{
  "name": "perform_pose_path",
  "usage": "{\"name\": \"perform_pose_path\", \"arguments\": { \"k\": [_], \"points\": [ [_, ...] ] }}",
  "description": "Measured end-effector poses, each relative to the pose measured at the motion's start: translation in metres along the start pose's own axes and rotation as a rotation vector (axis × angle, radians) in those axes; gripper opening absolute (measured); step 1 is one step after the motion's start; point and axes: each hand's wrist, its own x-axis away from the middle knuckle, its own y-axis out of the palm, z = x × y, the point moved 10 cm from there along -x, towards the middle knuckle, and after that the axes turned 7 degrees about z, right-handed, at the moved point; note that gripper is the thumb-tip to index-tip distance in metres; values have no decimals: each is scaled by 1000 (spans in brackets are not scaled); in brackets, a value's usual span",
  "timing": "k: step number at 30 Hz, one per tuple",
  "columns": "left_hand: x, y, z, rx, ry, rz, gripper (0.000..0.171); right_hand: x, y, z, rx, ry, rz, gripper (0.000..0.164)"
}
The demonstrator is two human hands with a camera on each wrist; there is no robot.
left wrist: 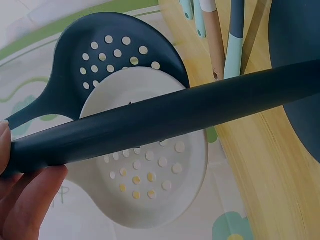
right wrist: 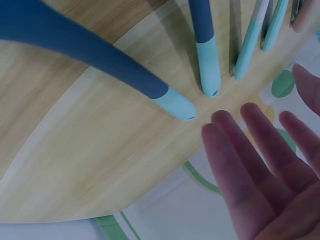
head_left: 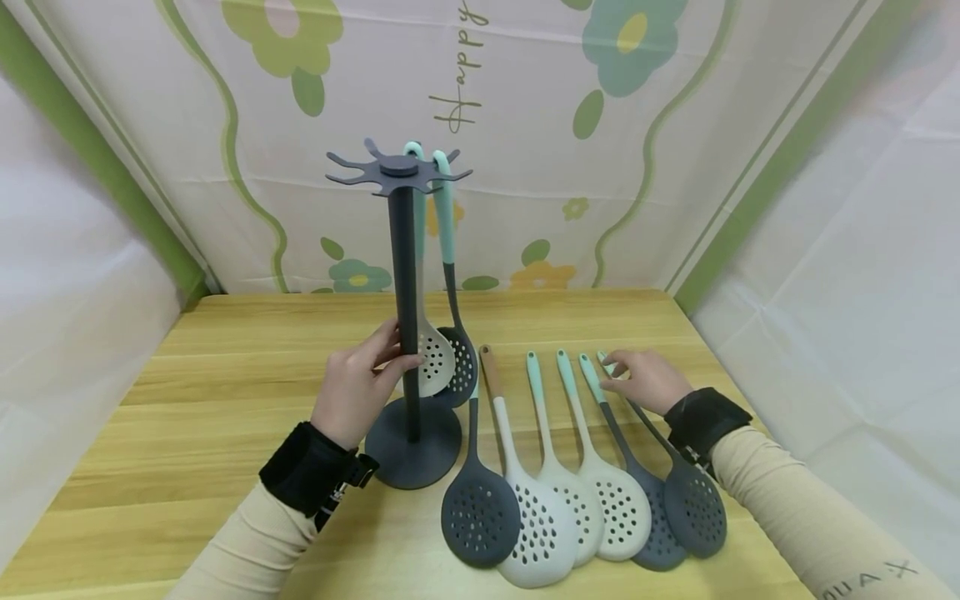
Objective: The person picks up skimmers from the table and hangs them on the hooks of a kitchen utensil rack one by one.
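Observation:
My left hand [head_left: 352,383] grips the black pole [head_left: 405,258] of a utensil stand, whose round base rests on the table. From the stand's hooked top [head_left: 399,167] hang a cream skimmer [head_left: 435,362] and a dark skimmer [head_left: 467,367], both with mint handles. In the left wrist view the pole [left wrist: 165,117] crosses in front of these two heads. My right hand [head_left: 647,379] hovers at the handle end of the rightmost dark skimmer [head_left: 697,512]. Seen from the right wrist, its fingers are extended and apart from that mint handle tip [right wrist: 175,104].
Several more skimmers lie side by side right of the stand, including a dark one [head_left: 480,517], a white one with a brown handle [head_left: 536,542] and a cream one [head_left: 618,508]. Their heads overlap. A flowered curtain [head_left: 517,217] hangs behind the wooden table [head_left: 240,350].

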Motion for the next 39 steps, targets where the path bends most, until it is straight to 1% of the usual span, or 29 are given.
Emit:
{"name": "perform_pose_path", "arguments": {
  "k": [3, 6, 13, 19, 24, 33, 39],
  "points": [
    [0, 0, 1, -5, 0, 6, 39, 0, 2, 4, 23, 9, -17, 43],
    [0, -1, 1, -8, -5, 10, 39, 1, 4, 8, 30, 21, -39, 45],
    [0, -1, 1, -9, -5, 18, 38, 3, 8, 15, 34, 51, -59, 47],
    [0, 0, 1, -16, -11, 19, 39, 4, 12, 21, 48, 51, -64, 47],
    [0, 0, 0, -13, -15, 23, 38, 6, 15, 25, 43, 70, -83, 49],
    [-1, 1, 2, -18, 0, 28, 37, 9, 17, 29, 84, 73, -98, 48],
    [0, 0, 3, -20, 1, 27, 37, 9, 20, 33, 90, 76, -115, 49]
  ]
}}
